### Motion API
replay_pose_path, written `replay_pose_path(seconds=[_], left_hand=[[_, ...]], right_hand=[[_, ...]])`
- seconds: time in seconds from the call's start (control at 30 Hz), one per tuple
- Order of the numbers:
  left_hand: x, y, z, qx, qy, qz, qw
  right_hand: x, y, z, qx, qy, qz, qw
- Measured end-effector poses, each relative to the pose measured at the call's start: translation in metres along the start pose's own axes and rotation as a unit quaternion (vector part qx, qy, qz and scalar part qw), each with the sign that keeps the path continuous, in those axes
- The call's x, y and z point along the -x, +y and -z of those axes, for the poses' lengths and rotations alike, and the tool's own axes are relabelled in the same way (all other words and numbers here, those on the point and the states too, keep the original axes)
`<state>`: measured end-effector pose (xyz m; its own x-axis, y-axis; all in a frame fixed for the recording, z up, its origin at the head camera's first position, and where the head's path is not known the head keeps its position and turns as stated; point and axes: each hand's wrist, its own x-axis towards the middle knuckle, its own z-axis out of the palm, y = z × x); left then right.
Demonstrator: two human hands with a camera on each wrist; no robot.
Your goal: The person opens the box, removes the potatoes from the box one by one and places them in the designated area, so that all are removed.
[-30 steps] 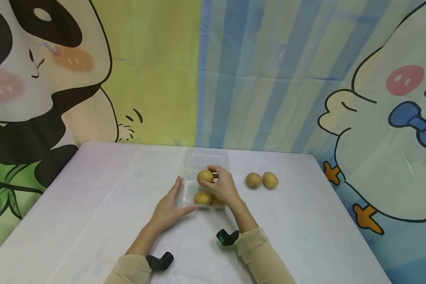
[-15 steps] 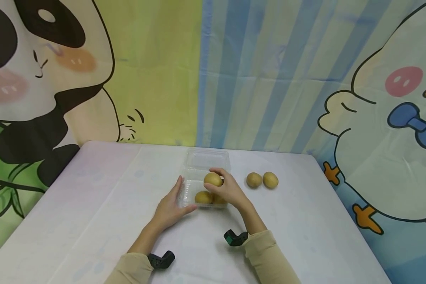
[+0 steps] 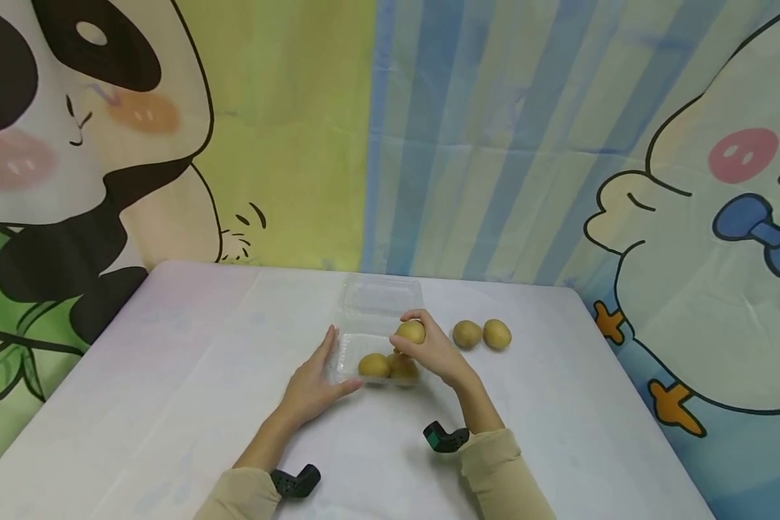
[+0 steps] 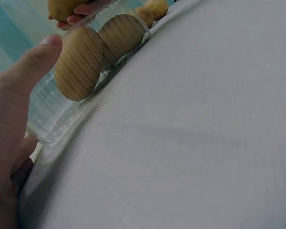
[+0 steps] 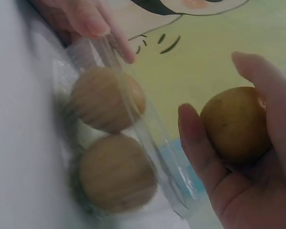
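Note:
A clear plastic clamshell box (image 3: 351, 348) stands with its lid (image 3: 382, 295) folded back. Two potatoes, one on the left (image 3: 374, 365) and one on the right (image 3: 403, 367), sit side by side along its front wall. My left hand (image 3: 312, 386) rests against the box's left side, fingers and thumb fairly straight, the thumb at the front corner. Over the right part of the box, my right hand (image 3: 437, 349) grips another potato (image 5: 236, 125) between thumb and fingers. The right wrist view shows this potato apart from the two inside.
Two more potatoes, a nearer one (image 3: 467, 334) and a farther-right one (image 3: 497, 334), lie on the white-covered table (image 3: 188, 375) to the right of the box. A cartoon-printed cloth (image 3: 299, 130) hangs behind the table.
My right hand has carried its potato rightward and slightly down, from over the box's middle to its right side. The left hand has stayed at the box, and the loose potatoes lie still.

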<state>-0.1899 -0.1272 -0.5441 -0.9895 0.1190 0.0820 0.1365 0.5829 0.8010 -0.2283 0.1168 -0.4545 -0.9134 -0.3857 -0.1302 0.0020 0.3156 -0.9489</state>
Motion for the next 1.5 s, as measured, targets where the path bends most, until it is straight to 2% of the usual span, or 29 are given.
replay_pose_path(seconds=[0.1, 0.23, 0.43, 0.57, 0.73, 1.07, 1.3, 1.5], left_hand=[[0.0, 0.001, -0.005, 0.001, -0.001, -0.004, 1.0], [-0.003, 0.003, -0.009, -0.011, -0.003, -0.017, 0.9998], [0.0, 0.002, -0.003, -0.023, 0.016, -0.009, 0.9996], [0.002, -0.001, -0.002, -0.023, 0.007, 0.001, 0.9997], [0.002, -0.002, -0.002, -0.027, 0.008, 0.007, 0.9996], [0.007, -0.003, -0.004, -0.027, 0.002, 0.007, 0.9996], [0.01, -0.005, -0.005, -0.026, 0.003, 0.006, 0.9996], [0.007, -0.001, -0.003, -0.026, 0.01, -0.007, 0.9996]], right_hand=[[0.005, 0.008, 0.011, 0.003, 0.001, -0.003, 1.0], [0.016, 0.007, 0.029, 0.042, 0.007, -0.009, 0.999], [0.026, -0.003, 0.052, 0.109, 0.01, 0.01, 0.994], [0.039, -0.009, 0.072, 0.152, 0.047, 0.027, 0.9868], [0.056, -0.01, 0.099, 0.175, 0.1, 0.045, 0.9784], [0.081, 0.008, 0.132, 0.187, 0.168, 0.027, 0.9676], [0.083, 0.022, 0.144, 0.205, 0.199, -0.01, 0.9584], [0.084, 0.038, 0.156, 0.206, 0.225, -0.04, 0.9515]])
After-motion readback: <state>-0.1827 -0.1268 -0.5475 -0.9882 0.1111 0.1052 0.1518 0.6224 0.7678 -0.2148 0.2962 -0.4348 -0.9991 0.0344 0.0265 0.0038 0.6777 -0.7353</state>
